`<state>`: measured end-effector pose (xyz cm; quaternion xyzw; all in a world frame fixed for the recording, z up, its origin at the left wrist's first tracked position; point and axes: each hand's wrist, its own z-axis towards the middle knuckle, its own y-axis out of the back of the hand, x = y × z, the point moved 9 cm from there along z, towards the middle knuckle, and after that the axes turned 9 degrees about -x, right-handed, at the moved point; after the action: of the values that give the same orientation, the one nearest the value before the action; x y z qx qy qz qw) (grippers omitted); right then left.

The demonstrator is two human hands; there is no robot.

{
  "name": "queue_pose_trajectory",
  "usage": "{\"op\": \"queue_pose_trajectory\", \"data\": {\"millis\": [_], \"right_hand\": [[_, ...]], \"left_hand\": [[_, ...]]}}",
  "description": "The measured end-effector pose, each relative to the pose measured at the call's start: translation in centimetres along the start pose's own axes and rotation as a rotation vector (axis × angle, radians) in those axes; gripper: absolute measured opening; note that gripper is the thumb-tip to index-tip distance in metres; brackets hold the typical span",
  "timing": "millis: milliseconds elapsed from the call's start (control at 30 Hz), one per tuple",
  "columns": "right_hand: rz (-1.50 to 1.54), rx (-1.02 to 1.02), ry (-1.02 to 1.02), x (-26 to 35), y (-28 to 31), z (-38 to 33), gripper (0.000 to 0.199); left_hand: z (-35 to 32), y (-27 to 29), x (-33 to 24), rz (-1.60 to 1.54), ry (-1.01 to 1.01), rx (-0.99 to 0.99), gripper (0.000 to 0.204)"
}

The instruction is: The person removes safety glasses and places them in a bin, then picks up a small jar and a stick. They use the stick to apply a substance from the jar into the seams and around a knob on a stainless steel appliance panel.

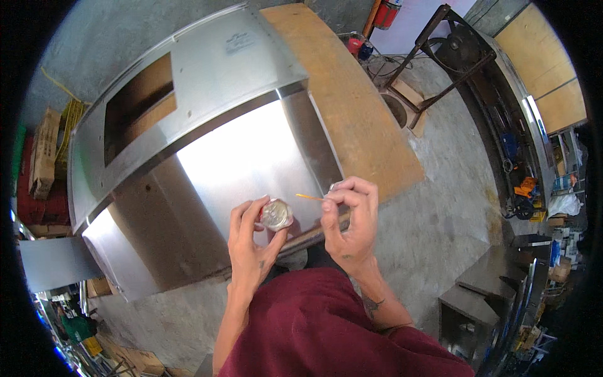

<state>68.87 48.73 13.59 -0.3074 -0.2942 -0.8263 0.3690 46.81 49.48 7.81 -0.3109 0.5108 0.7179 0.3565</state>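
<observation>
Over the shiny sheet-metal panel point(239, 157) lying on the wooden counter point(352, 107), the left hand point(251, 248) has its fingers wrapped around a small round tin point(276, 214) with a silvery top, held up near the panel's near edge. Just beside it, the right hand point(352, 226) pinches a thin orange stick point(310, 197) between thumb and fingertips, its tip pointing toward the tin without touching it.
</observation>
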Motion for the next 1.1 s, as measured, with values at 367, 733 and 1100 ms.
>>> {"op": "queue_pose_trajectory", "data": {"millis": [367,733,1100], "right_hand": [[0.501,-0.316,-0.737,-30.1,-8.0,8.7,0.014],[0.695,-0.151,-0.989,-34.4,-17.7,10.6,0.023],[0.798,-0.124,-1.120,-35.9,-21.4,10.6,0.023]], "left_hand": [[6.1,-11.0,-2.0,0.084,0.281,-0.061,0.066],[7.0,-14.7,-2.1,0.070,0.456,-0.098,0.069],[7.4,-15.2,-3.0,0.089,0.472,-0.162,0.068]]}}
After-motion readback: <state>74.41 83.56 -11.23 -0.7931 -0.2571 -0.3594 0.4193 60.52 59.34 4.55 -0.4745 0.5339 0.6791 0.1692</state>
